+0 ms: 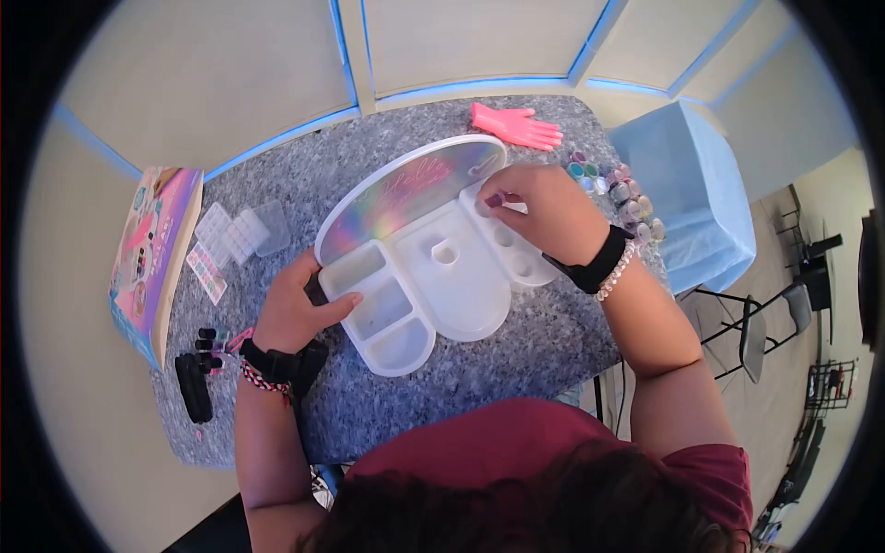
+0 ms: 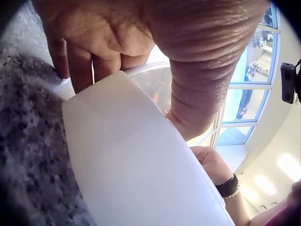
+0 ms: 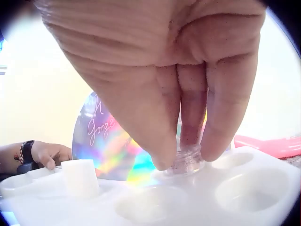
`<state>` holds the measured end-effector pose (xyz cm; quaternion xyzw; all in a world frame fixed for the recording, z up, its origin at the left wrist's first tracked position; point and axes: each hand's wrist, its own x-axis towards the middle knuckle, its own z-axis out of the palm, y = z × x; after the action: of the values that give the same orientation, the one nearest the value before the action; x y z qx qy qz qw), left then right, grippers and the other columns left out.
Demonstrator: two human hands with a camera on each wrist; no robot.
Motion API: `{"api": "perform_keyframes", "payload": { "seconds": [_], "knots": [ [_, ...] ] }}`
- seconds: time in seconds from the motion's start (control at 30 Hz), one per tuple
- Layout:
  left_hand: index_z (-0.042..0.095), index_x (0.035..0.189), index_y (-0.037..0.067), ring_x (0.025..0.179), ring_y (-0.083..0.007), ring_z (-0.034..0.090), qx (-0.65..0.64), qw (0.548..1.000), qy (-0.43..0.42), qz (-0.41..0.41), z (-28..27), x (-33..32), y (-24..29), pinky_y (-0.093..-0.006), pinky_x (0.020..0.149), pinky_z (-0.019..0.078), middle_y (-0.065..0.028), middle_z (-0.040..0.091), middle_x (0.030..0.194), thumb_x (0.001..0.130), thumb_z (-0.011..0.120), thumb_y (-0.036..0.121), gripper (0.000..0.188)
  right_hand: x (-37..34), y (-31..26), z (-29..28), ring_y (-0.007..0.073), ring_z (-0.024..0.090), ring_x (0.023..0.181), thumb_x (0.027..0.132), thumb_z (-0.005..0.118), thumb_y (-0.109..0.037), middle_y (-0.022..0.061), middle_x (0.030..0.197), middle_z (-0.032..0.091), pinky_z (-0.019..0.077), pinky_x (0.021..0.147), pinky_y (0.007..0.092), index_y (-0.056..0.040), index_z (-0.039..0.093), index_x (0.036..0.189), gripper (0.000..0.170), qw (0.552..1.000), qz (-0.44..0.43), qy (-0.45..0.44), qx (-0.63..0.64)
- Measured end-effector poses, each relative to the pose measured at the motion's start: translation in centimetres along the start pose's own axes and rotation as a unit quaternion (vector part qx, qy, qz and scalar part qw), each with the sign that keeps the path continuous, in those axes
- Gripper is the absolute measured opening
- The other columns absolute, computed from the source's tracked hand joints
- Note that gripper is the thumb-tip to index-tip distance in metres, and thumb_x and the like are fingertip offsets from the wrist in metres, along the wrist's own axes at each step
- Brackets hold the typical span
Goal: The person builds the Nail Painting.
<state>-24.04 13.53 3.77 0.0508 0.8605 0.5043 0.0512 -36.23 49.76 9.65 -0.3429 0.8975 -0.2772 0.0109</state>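
Note:
A white compartment tray [image 1: 452, 300] with a rainbow-sheen upright panel [image 1: 406, 198] stands on the speckled table. At its left side my left hand [image 1: 293, 309] grips the outer wall, thumb over the rim and fingers around the outside. My right hand [image 1: 558, 207] is over the tray's right section, which has round wells. Between thumb and fingertips it pinches a small clear jar [image 3: 187, 162] of purplish contents, low over a well near the panel. A short white post [image 3: 81, 178] rises from the tray's middle section.
Several small jars [image 1: 636, 203] cluster right of the tray, beyond my right wrist. A pink model hand [image 1: 521, 126] lies behind the panel. To the left are a colourful box [image 1: 152, 263], clear cases [image 1: 235, 235], a sticker sheet [image 1: 206, 273], and a black pouch [image 1: 193, 389].

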Motion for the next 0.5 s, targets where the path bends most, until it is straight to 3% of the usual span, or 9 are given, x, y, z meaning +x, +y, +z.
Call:
{"api": "perform_keyframes", "payload": {
  "seconds": [0.1, 0.2, 0.3, 0.4, 0.47, 0.5],
  "knots": [
    [0.068, 0.143, 0.003, 0.123, -0.0240, 0.073, 0.037, 0.999, 0.017, 0.015, 0.3, -0.3, 0.1, -0.0390, 0.110, 0.0538, -0.0144, 0.077, 0.130, 0.084, 0.092, 0.023, 0.067, 0.0, -0.2, 1.3, 0.0302, 0.079, 0.097, 0.091, 0.078, 0.000, 0.0161, 0.108, 0.081, 0.0628, 0.088, 0.0385, -0.0013, 0.080, 0.111, 0.020, 1.000, -0.008, 0.007, 0.022],
    [0.067, 0.145, 0.004, 0.122, -0.0258, 0.074, 0.055, 0.998, 0.025, 0.029, 0.1, -0.3, 0.3, -0.0393, 0.109, 0.0546, -0.0146, 0.077, 0.131, 0.084, 0.092, 0.026, 0.069, -0.2, -0.7, 1.6, 0.0418, 0.074, 0.098, 0.087, 0.080, -0.006, 0.0197, 0.105, 0.078, 0.0595, 0.088, 0.0481, -0.0039, 0.080, 0.106, 0.019, 0.999, -0.016, 0.040, -0.032],
    [0.065, 0.147, 0.004, 0.124, -0.0256, 0.072, 0.013, 1.000, 0.006, 0.019, 0.0, -0.3, 0.3, -0.0401, 0.110, 0.0539, -0.0150, 0.076, 0.132, 0.085, 0.092, 0.028, 0.071, -0.4, -1.0, 1.5, 0.0395, 0.076, 0.099, 0.089, 0.079, -0.003, 0.0193, 0.108, 0.079, 0.0607, 0.089, 0.0462, -0.0047, 0.081, 0.112, 0.023, 0.998, -0.018, 0.038, -0.047],
    [0.064, 0.147, 0.003, 0.126, -0.0257, 0.071, -0.007, 1.000, -0.008, 0.000, -0.2, -0.2, -0.1, -0.0402, 0.112, 0.0526, -0.0152, 0.075, 0.134, 0.086, 0.093, 0.029, 0.073, -0.5, 0.2, 0.7, 0.0314, 0.079, 0.104, 0.096, 0.079, -0.003, 0.0156, 0.118, 0.082, 0.0623, 0.093, 0.0395, -0.0064, 0.082, 0.123, 0.027, 0.994, 0.009, 0.025, 0.103],
    [0.064, 0.148, 0.003, 0.128, -0.0257, 0.069, -0.018, 1.000, -0.012, -0.001, -0.2, -0.1, -0.7, -0.0406, 0.113, 0.0516, -0.0148, 0.074, 0.136, 0.087, 0.094, 0.032, 0.074, -0.8, 2.7, -1.1, 0.0309, 0.079, 0.107, 0.095, 0.082, -0.007, 0.0160, 0.123, 0.081, 0.0626, 0.093, 0.0387, -0.0072, 0.082, 0.124, 0.029, 0.992, 0.050, 0.028, 0.111],
    [0.064, 0.148, 0.004, 0.129, -0.0253, 0.069, -0.033, 0.999, -0.015, -0.002, -0.2, -0.1, -0.8, -0.0407, 0.114, 0.0510, -0.0142, 0.074, 0.137, 0.088, 0.094, 0.033, 0.074, -0.7, 4.1, -2.1, 0.0322, 0.079, 0.109, 0.095, 0.082, -0.009, 0.0170, 0.124, 0.081, 0.0621, 0.095, 0.0405, -0.0083, 0.082, 0.125, 0.030, 0.993, 0.095, 0.038, 0.056]
  ]
}}
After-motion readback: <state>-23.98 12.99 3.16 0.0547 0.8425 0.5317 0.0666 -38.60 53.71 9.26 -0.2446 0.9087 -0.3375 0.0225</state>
